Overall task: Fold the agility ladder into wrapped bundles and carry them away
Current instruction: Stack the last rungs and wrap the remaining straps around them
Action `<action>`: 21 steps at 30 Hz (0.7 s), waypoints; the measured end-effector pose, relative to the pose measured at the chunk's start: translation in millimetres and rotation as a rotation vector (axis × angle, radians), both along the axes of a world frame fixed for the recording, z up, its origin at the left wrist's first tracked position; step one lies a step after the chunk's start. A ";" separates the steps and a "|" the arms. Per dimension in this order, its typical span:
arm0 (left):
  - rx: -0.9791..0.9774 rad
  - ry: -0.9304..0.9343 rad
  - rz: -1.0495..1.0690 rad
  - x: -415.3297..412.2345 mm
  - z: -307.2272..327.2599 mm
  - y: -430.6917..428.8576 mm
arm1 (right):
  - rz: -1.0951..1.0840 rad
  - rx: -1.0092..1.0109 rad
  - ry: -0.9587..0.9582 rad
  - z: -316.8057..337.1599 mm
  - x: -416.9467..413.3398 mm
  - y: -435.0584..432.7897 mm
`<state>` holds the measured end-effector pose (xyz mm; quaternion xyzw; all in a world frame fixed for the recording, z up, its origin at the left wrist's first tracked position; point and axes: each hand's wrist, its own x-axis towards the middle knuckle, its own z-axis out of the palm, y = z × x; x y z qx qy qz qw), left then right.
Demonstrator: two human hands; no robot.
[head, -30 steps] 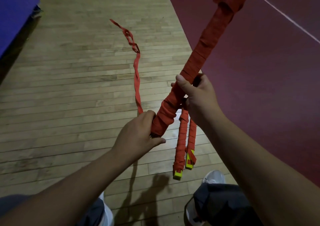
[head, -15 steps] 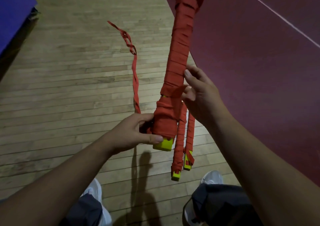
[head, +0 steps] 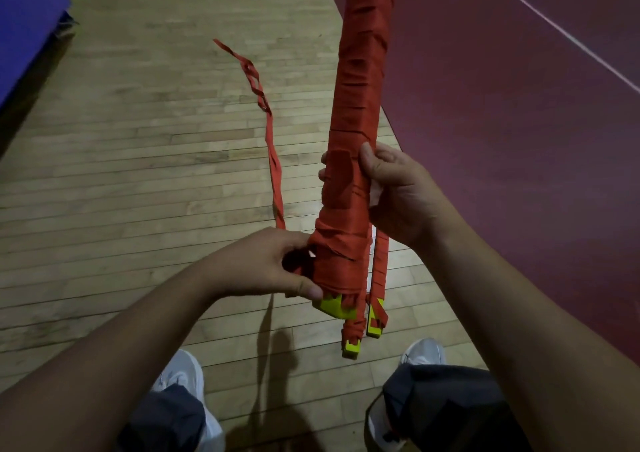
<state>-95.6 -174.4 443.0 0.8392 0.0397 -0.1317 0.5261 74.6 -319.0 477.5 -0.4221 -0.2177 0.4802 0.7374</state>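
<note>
The ladder bundle (head: 360, 81), yellow rungs wound in red strap, stands nearly upright in front of me, its top out of frame. My left hand (head: 273, 264) grips its lower end, thumb just above the yellow rung ends (head: 334, 308). My right hand (head: 398, 192) clasps the bundle higher up, thumb on the front and fingertips showing on the far side. Two more strap-wrapped rungs (head: 375, 295) hang below my right hand with yellow tips. A loose red strap (head: 273, 160) trails from my left hand out across the wooden floor.
I stand on a pale wooden plank floor (head: 138, 140); dark red court surface (head: 519, 140) with white lines lies to the right. A blue mat (head: 24, 18) sits at the far left. My white shoes (head: 180, 379) and dark trouser legs show at the bottom.
The bundle has swung from leaning right to nearly upright. My left hand has shifted to the lower end, exposing the yellow rung ends, and my right hand has closed around the bundle.
</note>
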 end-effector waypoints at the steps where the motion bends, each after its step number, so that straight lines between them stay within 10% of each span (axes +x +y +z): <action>1: 0.086 0.026 -0.003 0.5 0.3 4.0 | -0.016 -0.012 -0.026 -0.1 0.2 -0.4; 21: 0.120 -0.044 0.483 1.8 14.6 2.7 | -0.123 -0.173 -0.217 -9.6 -10.8 9.9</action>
